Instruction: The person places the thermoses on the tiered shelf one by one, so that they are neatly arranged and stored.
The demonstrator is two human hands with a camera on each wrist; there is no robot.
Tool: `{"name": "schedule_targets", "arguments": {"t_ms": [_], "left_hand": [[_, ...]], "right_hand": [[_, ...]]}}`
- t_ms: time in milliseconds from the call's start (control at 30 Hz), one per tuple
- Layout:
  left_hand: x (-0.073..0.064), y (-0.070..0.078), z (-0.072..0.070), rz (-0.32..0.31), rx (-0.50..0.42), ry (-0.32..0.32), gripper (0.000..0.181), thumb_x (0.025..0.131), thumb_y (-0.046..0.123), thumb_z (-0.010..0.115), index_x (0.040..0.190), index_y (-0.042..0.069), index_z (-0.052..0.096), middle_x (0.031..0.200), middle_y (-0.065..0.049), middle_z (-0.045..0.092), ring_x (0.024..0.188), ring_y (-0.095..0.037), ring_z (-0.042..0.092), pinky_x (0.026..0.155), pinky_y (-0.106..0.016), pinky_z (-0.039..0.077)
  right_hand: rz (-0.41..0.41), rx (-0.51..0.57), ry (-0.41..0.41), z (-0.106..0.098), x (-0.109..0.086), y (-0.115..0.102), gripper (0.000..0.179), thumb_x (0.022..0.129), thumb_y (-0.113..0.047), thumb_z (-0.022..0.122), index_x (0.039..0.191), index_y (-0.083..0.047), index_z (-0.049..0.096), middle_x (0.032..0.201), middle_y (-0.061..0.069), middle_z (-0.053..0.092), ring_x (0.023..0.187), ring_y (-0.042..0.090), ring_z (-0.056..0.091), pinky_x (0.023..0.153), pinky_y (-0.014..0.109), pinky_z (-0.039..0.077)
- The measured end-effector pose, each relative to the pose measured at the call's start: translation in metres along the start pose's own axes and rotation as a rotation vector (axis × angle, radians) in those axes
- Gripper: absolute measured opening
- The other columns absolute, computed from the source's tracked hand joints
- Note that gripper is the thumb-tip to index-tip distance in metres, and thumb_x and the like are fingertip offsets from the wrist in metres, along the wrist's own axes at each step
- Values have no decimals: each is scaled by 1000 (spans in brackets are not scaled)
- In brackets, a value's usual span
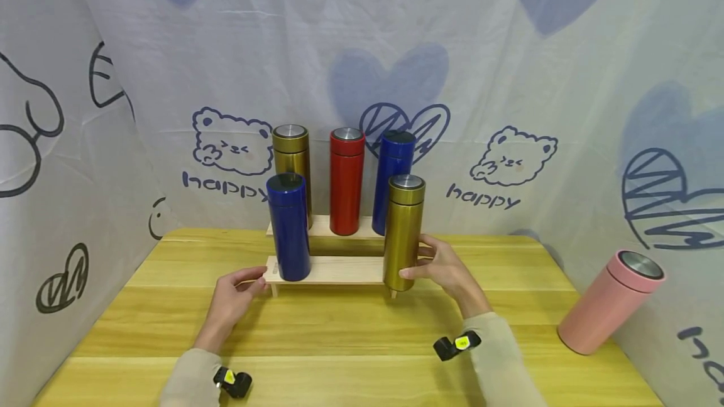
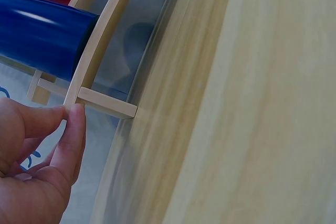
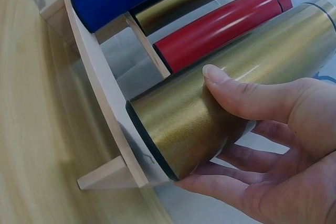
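My right hand (image 1: 444, 269) grips the lower part of a gold thermos bottle (image 1: 404, 231), thumb in front and fingers behind. Its base is right at the right end of the lower wooden shelf (image 1: 345, 270). At the shelf's left end, my left hand (image 1: 233, 297) pinches the edge between thumb and fingers, as the left wrist view shows by the shelf board (image 2: 100, 40). A blue thermos (image 1: 290, 231) stands upright just beside that hand. On the upper tier (image 1: 318, 226) behind stand another gold thermos (image 1: 292, 143), a red thermos (image 1: 346, 184) and a second blue thermos (image 1: 396, 162).
A pink thermos (image 1: 608, 303) stands on the right side of the wooden table (image 1: 339, 344). Behind and at both sides hangs a pale cloth (image 1: 481, 80) printed with hearts and bears. Each forearm wears a small black camera (image 1: 232, 382).
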State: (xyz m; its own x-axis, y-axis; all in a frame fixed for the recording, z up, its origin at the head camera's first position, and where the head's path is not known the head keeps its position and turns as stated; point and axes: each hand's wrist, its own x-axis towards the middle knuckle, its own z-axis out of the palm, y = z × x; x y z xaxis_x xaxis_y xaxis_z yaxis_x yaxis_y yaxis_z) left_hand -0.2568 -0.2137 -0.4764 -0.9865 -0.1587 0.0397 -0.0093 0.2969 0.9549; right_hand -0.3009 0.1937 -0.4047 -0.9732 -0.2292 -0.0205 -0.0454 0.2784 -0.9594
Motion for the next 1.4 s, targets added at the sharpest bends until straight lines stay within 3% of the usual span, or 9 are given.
{"name": "schedule_targets", "arguments": {"t_ms": [567,833,1133,1400], "left_hand": [[0,1,1,10,15,-3,34,102,3,61,135,-4,65,136,-27,65,95,-7,74,81,-13,54],[-1,1,1,6,10,-3,34,102,3,60,135,-5,64,139,-27,64,93,1,71,82,-12,54],[-1,0,0,9,9,0,34,102,3,61,134,-4,65,133,-27,67,93,-5,74,80,-12,54],[-1,0,0,9,7,2,34,102,3,61,134,-5,65,133,-28,66,90,-1,73,80,-11,53]], "right_hand": [[-21,13,-20,17,9,-3,87,78,4,85,154,0,43,141,31,60,126,43,63,105,50,54],[-32,36,-21,27,13,-8,85,77,7,84,152,2,45,140,31,60,126,43,63,105,49,55],[-49,64,-26,38,18,-13,88,76,8,84,153,2,44,141,30,60,129,43,61,105,48,54],[-62,51,-28,49,23,-16,85,74,8,85,150,4,47,141,29,61,131,43,60,112,52,49]]}}
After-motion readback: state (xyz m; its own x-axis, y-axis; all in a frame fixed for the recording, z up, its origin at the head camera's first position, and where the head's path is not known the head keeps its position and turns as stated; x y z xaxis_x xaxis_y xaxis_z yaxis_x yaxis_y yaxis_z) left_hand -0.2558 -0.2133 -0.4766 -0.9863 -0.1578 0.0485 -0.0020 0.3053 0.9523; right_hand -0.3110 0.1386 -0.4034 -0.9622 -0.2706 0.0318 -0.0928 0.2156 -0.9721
